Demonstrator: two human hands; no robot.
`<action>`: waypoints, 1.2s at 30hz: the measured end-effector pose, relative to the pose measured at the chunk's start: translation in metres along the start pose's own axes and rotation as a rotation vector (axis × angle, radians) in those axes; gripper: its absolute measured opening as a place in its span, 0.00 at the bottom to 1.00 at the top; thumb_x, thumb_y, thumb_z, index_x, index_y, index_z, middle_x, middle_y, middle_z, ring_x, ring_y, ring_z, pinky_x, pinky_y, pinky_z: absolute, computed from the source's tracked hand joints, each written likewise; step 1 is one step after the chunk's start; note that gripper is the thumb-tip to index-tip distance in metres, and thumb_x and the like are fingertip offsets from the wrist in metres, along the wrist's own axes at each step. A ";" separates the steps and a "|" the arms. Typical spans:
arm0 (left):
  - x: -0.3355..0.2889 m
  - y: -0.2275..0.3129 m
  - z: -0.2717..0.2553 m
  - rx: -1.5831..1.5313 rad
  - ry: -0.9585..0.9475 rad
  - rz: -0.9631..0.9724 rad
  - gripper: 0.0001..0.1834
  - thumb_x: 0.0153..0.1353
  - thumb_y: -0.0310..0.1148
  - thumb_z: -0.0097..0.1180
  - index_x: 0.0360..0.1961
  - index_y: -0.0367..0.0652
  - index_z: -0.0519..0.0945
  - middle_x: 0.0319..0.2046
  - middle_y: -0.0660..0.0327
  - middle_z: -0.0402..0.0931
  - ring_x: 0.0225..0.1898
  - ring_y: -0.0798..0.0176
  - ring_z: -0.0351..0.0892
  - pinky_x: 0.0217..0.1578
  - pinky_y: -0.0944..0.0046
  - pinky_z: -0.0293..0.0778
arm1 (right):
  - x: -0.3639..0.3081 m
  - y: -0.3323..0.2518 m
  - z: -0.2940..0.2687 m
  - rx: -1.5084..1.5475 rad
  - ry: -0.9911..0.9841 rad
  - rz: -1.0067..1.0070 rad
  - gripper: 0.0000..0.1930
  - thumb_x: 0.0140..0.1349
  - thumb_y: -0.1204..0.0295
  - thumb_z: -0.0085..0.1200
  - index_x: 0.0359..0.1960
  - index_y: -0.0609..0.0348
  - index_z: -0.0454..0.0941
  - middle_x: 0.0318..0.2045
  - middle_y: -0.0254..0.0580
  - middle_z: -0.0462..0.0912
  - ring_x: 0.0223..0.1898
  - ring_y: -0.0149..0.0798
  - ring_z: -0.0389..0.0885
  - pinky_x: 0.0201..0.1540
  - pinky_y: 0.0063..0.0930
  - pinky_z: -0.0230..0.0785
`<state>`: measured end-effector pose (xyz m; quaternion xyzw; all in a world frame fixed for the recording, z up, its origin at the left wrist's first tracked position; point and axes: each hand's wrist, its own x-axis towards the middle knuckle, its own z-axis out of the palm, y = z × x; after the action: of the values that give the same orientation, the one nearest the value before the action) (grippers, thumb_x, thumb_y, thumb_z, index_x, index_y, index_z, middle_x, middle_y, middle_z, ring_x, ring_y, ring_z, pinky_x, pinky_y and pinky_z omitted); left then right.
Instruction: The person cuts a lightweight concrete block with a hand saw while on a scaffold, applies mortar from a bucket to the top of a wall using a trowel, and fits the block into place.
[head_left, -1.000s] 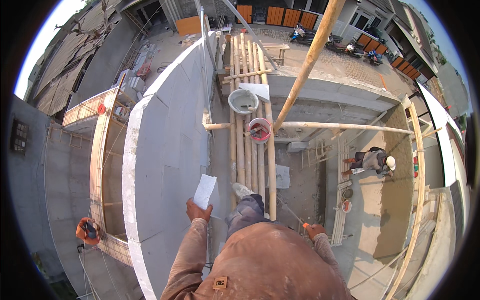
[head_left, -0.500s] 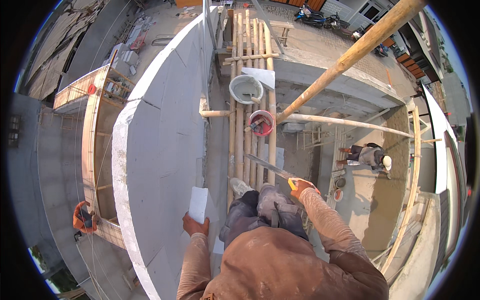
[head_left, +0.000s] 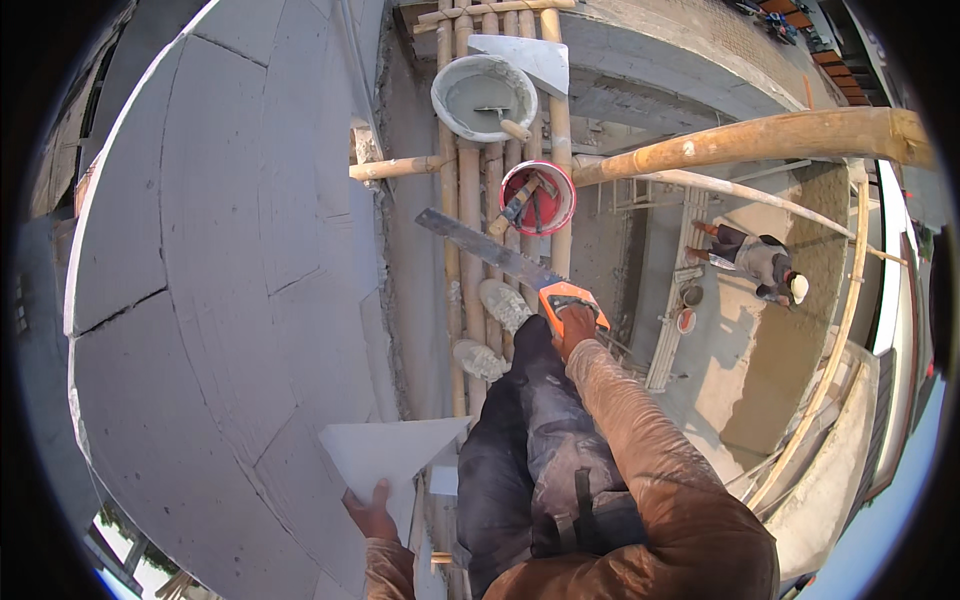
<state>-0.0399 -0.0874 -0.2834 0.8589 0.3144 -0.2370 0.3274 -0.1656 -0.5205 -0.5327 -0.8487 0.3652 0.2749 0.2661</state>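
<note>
In my right hand [head_left: 577,328] is a hand saw, its orange handle [head_left: 560,296] gripped in closed fingers. Its long metal blade [head_left: 487,249] points away to the left, above the bamboo poles. My left hand [head_left: 372,515] grips a pale, roughly triangular piece of lightweight block [head_left: 385,447] by its near edge, thumb on the face. That piece is beside the pale block wall [head_left: 230,300], to the left of my legs; I cannot tell whether it touches the wall. Saw and block piece are well apart.
I stand on bamboo scaffold poles [head_left: 470,210]. Ahead are a red bucket [head_left: 566,205] with tools, a mortar tub [head_left: 440,100] with a trowel, and another block offcut [head_left: 545,62]. A bamboo pole [head_left: 740,143] slants right. Below right, a person [head_left: 755,258] in a pale helmet works.
The view has shifted toward the wall. The saw has swung left, its blade now across the poles. The block piece has turned, showing a broad triangular face. My feet appear further apart.
</note>
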 end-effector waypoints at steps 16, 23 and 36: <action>0.024 0.039 0.174 -0.716 -0.339 -0.524 0.34 0.67 0.51 0.60 0.67 0.43 0.67 0.63 0.57 0.71 0.63 0.53 0.72 0.63 0.43 0.68 | 0.167 0.068 0.168 -0.378 0.155 0.098 0.13 0.66 0.73 0.49 0.52 0.56 0.73 0.49 0.44 0.76 0.57 0.47 0.75 0.69 0.57 0.54; -0.012 0.054 0.161 -0.738 -0.245 -0.330 0.38 0.64 0.40 0.64 0.70 0.39 0.62 0.64 0.55 0.68 0.65 0.52 0.69 0.67 0.46 0.65 | 0.052 -0.071 0.075 1.344 -0.405 0.522 0.47 0.68 0.33 0.45 0.73 0.60 0.57 0.68 0.59 0.66 0.69 0.53 0.68 0.69 0.55 0.60; -0.114 0.104 0.078 -0.310 -0.285 0.082 0.52 0.50 0.42 0.79 0.66 0.32 0.57 0.62 0.47 0.64 0.66 0.50 0.62 0.68 0.51 0.58 | -0.090 -0.165 -0.079 1.786 -0.471 0.332 0.39 0.62 0.54 0.68 0.68 0.64 0.65 0.61 0.50 0.76 0.64 0.47 0.74 0.68 0.48 0.64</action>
<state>-0.0620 -0.2476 -0.2231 0.7683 0.2625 -0.2914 0.5060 -0.0701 -0.4316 -0.3760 -0.1897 0.4940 0.0922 0.8435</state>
